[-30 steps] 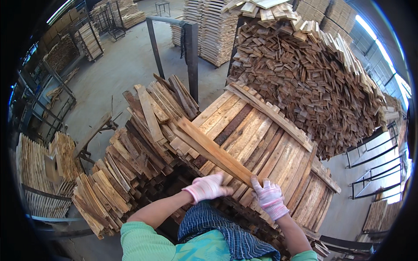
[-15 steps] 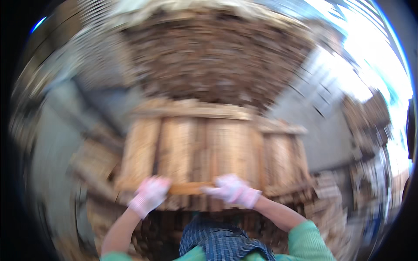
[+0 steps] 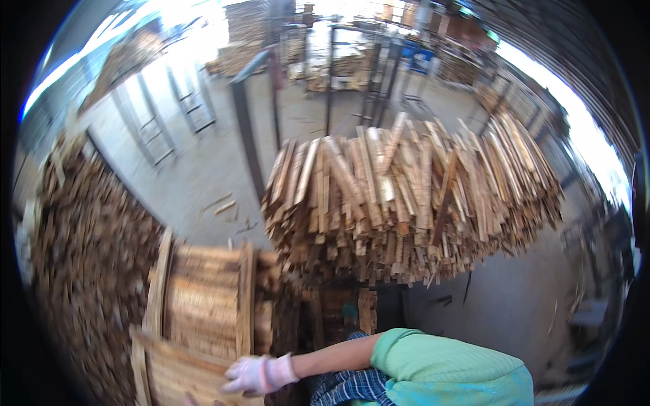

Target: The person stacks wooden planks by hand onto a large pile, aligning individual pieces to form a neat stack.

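Note:
My right hand (image 3: 261, 374), in a white and pink knit glove, reaches left across my body. Its fingers are stretched out and lie over the near end of a stack of wooden slats (image 3: 203, 301). An upright batten (image 3: 246, 298) runs along the stack's right side, just beyond my fingertips. Near the hand a crosspiece (image 3: 179, 353) lies over the slats. Only a blurred pinkish sliver at the lower edge may be my left hand (image 3: 191, 400); its fingers cannot be made out.
A big heap of loose wood strips (image 3: 413, 189) stands ahead to the right. Another tall pile of strips (image 3: 91, 271) fills the left. Metal frame posts (image 3: 247, 128) rise behind the heap. A few scraps (image 3: 225, 207) lie on the concrete floor (image 3: 196, 176).
The view has swung to the right, so the slat stack now sits at lower left. Both hands were gripping its near edge; now the right lies open on it and the left is nearly out of view.

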The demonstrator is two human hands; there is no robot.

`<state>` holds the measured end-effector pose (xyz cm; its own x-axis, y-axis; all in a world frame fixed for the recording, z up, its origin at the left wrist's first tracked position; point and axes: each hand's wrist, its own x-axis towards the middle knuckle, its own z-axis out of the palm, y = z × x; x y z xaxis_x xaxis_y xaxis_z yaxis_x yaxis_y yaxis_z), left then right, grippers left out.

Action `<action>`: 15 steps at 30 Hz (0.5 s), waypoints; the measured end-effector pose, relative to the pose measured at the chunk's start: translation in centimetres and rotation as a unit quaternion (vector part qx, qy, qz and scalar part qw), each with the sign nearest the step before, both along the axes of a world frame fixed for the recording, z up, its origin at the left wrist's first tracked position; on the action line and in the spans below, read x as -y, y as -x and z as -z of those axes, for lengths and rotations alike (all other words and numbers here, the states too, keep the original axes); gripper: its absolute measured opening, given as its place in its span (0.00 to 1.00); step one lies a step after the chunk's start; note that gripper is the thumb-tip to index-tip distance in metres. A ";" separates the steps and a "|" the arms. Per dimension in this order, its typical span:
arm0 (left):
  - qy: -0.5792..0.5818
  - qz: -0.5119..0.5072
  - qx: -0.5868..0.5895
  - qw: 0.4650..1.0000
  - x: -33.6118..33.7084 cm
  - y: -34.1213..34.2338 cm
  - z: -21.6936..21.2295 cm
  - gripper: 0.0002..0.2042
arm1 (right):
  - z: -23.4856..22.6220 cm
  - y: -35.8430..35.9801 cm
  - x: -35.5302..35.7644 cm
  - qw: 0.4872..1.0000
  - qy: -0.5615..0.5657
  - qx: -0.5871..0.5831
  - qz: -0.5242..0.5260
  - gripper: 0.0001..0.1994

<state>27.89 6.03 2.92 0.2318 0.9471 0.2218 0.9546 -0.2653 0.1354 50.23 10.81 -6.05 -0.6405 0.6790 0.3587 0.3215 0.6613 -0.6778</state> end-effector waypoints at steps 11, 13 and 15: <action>0.356 0.489 0.295 0.740 -11.7 -58.1 13.3 0.25 | 5.8 -61.4 18.2 0.323 0.315 0.090 0.888 0.38; 0.329 0.506 0.271 0.750 -13.7 -67.3 16.4 0.25 | 12.9 -61.9 19.7 0.340 0.324 0.045 0.882 0.44; 0.307 0.488 0.182 0.796 -16.2 -77.8 18.1 0.27 | 16.7 -64.2 19.5 0.331 0.281 -0.005 0.901 0.46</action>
<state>105.64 22.24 -15.16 0.9507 0.3099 0.0067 0.2016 -0.6346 0.7461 114.40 -8.70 -22.71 0.9847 -0.0822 -0.1538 -0.1533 -0.8286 -0.5384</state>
